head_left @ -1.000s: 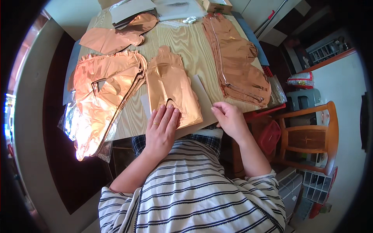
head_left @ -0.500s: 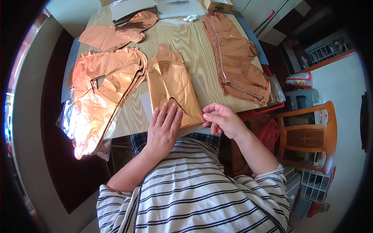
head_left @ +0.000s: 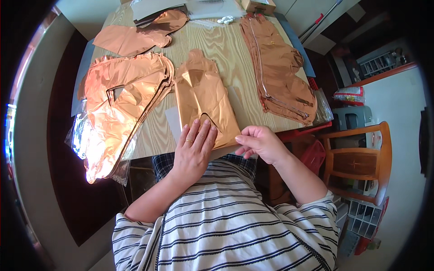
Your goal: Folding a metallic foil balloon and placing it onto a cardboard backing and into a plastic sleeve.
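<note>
A folded copper-coloured foil balloon (head_left: 203, 97), flat and uninflated, lies in front of me at the table's near edge. My left hand (head_left: 195, 147) rests flat on its lower part, fingers stretched out and together, with a ring on one finger. At the balloon's lower right corner, my right hand (head_left: 260, 144) has thumb and forefinger closed on the edge, the other fingers curled below. Part of a pale grey card (head_left: 173, 122) sticks out from under the foil on the left, and more of it shows on the right.
To the left lies a stack of foil balloons (head_left: 129, 99) hanging past the table edge over clear plastic. Another stack (head_left: 282, 67) lies right. Behind are a loose foil balloon (head_left: 126, 38), small white pieces (head_left: 225, 20) and a cardboard box (head_left: 258, 6). A wooden chair (head_left: 357, 162) stands right.
My right thumb and fingers have shifted slightly at the balloon's corner. My left hand stays flat on the foil. The whole view has moved a little.
</note>
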Demonstrator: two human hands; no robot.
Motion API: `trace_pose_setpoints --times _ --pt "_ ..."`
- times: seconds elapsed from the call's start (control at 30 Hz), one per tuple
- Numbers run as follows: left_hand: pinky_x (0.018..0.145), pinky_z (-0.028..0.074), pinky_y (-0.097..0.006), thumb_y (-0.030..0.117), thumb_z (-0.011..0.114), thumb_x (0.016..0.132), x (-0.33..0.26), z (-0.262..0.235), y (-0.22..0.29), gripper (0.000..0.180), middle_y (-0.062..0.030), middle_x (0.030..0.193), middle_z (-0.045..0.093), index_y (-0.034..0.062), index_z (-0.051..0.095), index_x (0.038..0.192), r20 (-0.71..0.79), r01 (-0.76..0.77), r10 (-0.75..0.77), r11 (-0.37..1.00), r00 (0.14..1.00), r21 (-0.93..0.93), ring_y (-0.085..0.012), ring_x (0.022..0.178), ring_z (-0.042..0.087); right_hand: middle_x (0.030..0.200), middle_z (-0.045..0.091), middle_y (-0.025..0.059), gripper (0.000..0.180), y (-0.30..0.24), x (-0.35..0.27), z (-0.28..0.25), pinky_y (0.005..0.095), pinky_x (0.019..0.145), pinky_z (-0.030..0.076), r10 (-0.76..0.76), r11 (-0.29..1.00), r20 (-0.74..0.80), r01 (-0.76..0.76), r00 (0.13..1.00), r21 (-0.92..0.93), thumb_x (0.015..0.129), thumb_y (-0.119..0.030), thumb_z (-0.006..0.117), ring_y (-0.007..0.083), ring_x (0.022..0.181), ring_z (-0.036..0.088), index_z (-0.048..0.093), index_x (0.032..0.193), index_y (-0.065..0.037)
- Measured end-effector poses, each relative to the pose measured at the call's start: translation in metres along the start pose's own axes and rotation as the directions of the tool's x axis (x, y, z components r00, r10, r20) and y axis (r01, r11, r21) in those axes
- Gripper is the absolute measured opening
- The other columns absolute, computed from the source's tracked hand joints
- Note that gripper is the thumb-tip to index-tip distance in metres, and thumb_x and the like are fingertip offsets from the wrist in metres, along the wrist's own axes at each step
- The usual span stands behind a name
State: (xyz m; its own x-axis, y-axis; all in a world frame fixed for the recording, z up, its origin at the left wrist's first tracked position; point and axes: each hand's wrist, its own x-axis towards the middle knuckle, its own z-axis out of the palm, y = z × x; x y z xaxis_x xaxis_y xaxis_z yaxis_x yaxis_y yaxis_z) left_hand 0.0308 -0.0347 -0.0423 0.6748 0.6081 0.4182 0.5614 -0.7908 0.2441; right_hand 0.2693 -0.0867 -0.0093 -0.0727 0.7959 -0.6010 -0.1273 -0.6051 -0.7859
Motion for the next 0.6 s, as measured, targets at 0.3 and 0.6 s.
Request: trace_pose_setpoints --times 0.3,0.6 --pt "0.094 0.053 -0.043 0.011 0.078 0.081 -0.035 -0.051 -0.024 0.065 -0.0162 0.125 0.060 -0.0003 0.052 0.140 0.130 0.450 -0.475 0.659 0.870 -0.603 -0.0261 0.107 0.065 0.090 0.070 0.0033 0.011 0.007 0.010 -0.021 0.0267 0.067 0.057 -0.031 0.958 0.087 0.005 0.996 0.286 0.100 -0.018 0.066 0.0174 0.082 0.074 0.065 0.100 -0.006" --pt "0.080 0.058 -0.031 0.009 0.062 0.099 -0.019 -0.053 -0.032 0.049 -0.0114 0.120 0.065 0.0046 0.046 0.146 0.678 0.584 -0.395 -0.345 0.620 -0.735 -0.0192 0.089 0.071 0.087 0.070 0.0037 0.014 0.001 0.011 -0.018 0.0252 0.065 0.057 -0.019 0.984 0.090 0.003 0.996 0.177 0.099 -0.020 0.069 0.0169 0.082 0.074 0.065 0.097 -0.007"
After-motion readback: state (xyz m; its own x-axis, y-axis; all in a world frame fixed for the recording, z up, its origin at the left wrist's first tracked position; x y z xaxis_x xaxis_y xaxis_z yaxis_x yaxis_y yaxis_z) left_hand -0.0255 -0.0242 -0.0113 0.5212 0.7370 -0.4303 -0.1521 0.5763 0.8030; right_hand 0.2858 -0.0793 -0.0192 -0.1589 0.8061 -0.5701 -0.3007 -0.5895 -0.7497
